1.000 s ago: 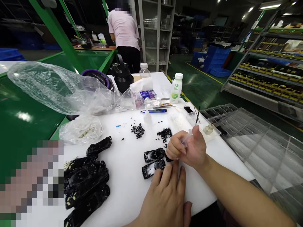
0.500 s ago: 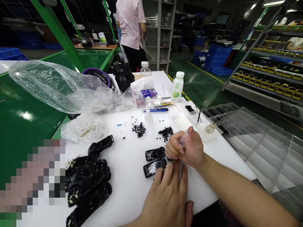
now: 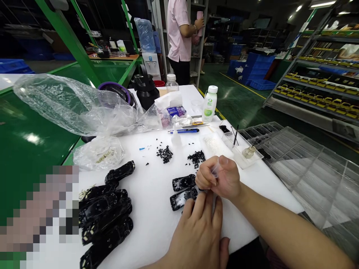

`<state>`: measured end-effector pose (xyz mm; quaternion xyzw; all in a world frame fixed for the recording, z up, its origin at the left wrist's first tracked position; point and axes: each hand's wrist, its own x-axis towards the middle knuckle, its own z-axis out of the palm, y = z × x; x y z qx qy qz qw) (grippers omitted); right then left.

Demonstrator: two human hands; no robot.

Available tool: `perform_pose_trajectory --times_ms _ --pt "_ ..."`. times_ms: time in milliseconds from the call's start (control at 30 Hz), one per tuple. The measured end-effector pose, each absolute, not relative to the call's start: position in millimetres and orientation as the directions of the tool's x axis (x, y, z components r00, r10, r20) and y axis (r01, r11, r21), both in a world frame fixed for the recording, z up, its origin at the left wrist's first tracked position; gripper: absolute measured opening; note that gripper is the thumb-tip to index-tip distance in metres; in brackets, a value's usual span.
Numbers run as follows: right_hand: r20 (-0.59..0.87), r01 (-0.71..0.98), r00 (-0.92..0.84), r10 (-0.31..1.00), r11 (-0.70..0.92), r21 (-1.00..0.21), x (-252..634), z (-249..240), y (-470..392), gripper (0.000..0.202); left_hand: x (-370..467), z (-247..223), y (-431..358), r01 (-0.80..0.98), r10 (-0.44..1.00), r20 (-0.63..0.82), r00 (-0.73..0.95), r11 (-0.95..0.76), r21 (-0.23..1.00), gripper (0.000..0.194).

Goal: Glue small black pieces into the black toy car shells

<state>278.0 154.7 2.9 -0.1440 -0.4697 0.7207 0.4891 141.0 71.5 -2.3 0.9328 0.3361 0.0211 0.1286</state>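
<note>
My right hand (image 3: pixel 220 177) is closed around a small translucent bottle (image 3: pixel 215 170), held over the white table. Just below it my left hand (image 3: pixel 198 228) lies with its fingers stretched forward; whatever sits under its fingertips is hidden. Against the fingertips of both hands are two black car-shaped parts, an upper one (image 3: pixel 183 183) and a lower one (image 3: pixel 182 198). Behind my right hand is a pile of tiny black pieces (image 3: pixel 196 158), and a second pile (image 3: pixel 165 154) lies to its left.
Several black car bodies (image 3: pixel 106 216) are stacked at left, near a plastic bag (image 3: pixel 98 152). A blue knife (image 3: pixel 185 131), a white bottle (image 3: pixel 209 104) and a tray with a small jar (image 3: pixel 249 151) stand further back. A person (image 3: pixel 181 35) stands beyond the table.
The person in the background has moved to the right, and a pink cup now shows in their hand. My right thumb has lowered slightly; my left hand has hardly moved.
</note>
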Motion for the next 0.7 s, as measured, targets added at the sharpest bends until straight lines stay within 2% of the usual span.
perform_pose_trajectory --times_ms 233,433,500,567,633,700 --pt "0.225 -0.507 -0.474 0.851 -0.054 -0.86 279 3 154 0.061 141 -3 73 0.619 0.636 -0.033 0.771 -0.737 0.274 0.068" --pt "0.25 -0.417 -0.455 0.855 0.043 -0.908 280 2 148 0.065 139 -7 73 0.609 0.629 -0.025 0.777 -0.742 0.28 0.069" --pt "0.308 -0.426 -0.352 0.884 0.142 -0.894 287 6 150 0.065 139 -10 73 0.618 0.637 -0.023 0.771 -0.739 0.27 0.07" --pt "0.405 -0.388 -0.123 0.906 0.331 -0.86 298 9 156 0.054 138 -13 73 0.619 0.635 -0.026 0.772 -0.741 0.26 0.071" --pt "0.476 -0.233 0.127 0.87 0.492 -0.838 309 10 167 0.035 138 -16 72 0.615 0.632 -0.022 0.775 -0.745 0.256 0.071" --pt "0.487 -0.07 0.257 0.835 0.519 -0.852 317 7 178 0.026 137 -16 72 0.61 0.629 -0.011 0.777 -0.75 0.257 0.071"
